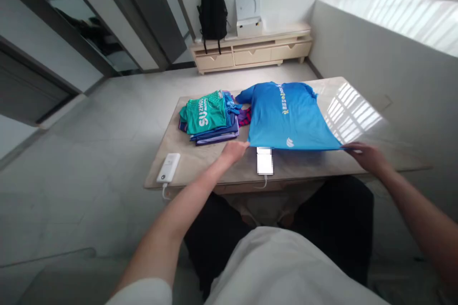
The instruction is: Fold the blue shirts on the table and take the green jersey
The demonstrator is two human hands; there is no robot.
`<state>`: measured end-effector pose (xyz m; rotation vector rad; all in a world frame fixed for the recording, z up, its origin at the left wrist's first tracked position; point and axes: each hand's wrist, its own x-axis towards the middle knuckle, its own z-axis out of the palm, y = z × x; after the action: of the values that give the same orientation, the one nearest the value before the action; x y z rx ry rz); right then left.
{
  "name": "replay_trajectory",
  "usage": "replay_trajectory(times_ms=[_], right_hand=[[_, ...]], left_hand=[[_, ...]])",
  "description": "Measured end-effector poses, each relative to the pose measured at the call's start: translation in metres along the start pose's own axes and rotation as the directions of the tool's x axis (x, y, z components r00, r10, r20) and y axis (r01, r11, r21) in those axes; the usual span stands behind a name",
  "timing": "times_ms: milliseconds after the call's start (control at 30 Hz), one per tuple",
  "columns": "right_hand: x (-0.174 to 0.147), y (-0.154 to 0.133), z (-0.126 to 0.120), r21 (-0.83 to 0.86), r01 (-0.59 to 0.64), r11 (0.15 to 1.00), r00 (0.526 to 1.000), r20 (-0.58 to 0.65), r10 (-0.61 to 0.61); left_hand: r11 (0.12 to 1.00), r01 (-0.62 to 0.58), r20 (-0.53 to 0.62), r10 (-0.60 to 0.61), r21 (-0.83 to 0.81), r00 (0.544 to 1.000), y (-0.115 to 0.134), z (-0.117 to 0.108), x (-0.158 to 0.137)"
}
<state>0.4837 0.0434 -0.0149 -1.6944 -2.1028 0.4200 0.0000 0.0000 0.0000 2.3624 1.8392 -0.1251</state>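
Your left hand (234, 150) and right hand (365, 155) each pinch a bottom corner of the blue shirt (288, 116), which lies flat toward 12 o'clock.

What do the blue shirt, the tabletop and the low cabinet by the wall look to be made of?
Blue shirt: thin knit fabric, likely synthetic sportswear; it lies limp with a faint sheen and printed logos. Left hand and right hand hold its hem corners.
Tabletop: polished stone or a glossy laminate; it mirrors the window bars.
Cabinet: pale wood or veneer, matte.
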Motion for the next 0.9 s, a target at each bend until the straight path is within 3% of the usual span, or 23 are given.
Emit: replay_trajectory(times_ms=[100,233,367,533,600,667,767,900], right_hand=[[-0.06,0.016,0.031,0.076,-0.019,0.997,0.995,0.1,0.012],[-0.103,0.029,0.041,0.145,-0.069,0.987,0.988,0.149,0.047],[-0.126,0.046,0.024,0.176,-0.124,0.977,0.965,0.251,0.077],[-0.14,0.056,-0.026,0.229,-0.287,0.93,0.847,0.515,0.134],[-0.124,0.051,-0.047,0.22,-0.312,0.924,0.829,0.538,0.152],[-0.086,0.043,-0.066,0.179,-0.336,0.924,0.853,0.473,0.219],[0.002,0.023,-0.09,0.106,-0.362,0.926,0.907,0.27,0.324],[0.123,-0.002,-0.108,0.145,-0.294,0.945,0.955,0.073,0.286]], left_hand=[[0.998,0.017,0.077,-0.012,-0.062,0.997,0.002,0.033,-0.038],[0.992,0.025,0.116,-0.011,-0.124,0.993,0.006,0.05,-0.092],[0.977,-0.023,0.116,0.049,-0.212,0.992,0.016,0.046,-0.141],[0.947,-0.153,0.121,0.193,-0.283,0.974,0.016,0.019,-0.171],[0.937,-0.207,0.1,0.242,-0.281,0.965,0.006,0.002,-0.156],[0.936,-0.244,0.068,0.269,-0.253,0.961,-0.008,-0.019,-0.117],[0.963,-0.208,0.021,0.215,-0.174,0.976,-0.027,-0.062,-0.028],[0.989,-0.034,-0.101,0.019,-0.144,0.995,-0.034,-0.129,0.093]])
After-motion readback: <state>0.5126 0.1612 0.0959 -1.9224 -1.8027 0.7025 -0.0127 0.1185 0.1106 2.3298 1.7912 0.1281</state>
